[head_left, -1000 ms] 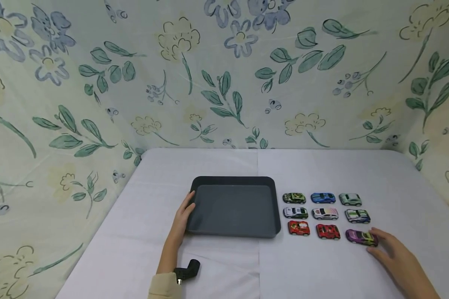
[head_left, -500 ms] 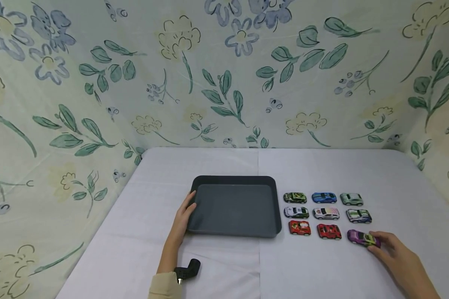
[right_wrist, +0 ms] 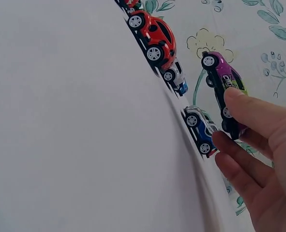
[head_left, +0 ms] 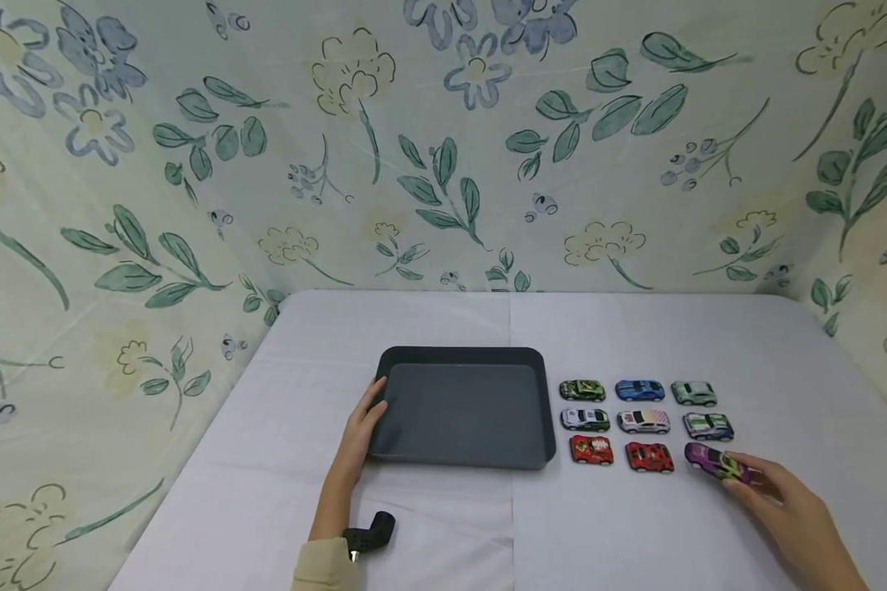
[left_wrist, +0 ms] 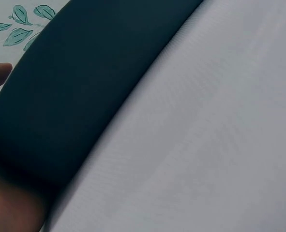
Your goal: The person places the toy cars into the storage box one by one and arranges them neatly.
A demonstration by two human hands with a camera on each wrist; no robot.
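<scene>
Purple toy car (head_left: 714,464) pinched in right hand (head_left: 791,513) grip, left hand (head_left: 360,435) flat against tray (head_left: 464,355)

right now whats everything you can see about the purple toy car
The purple toy car is small, with a glossy purple body, yellow-green markings and black wheels with pale hubs. It sits at the near right corner of a grid of nine cars. The right hand pinches its rear end, and in the right wrist view it looks lifted off the white tablecloth, nose tilted. No other car touches it.

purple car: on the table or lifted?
Lifted. The right hand pinches the purple car; in the right wrist view its wheels hang clear of the table, front end raised.
</scene>
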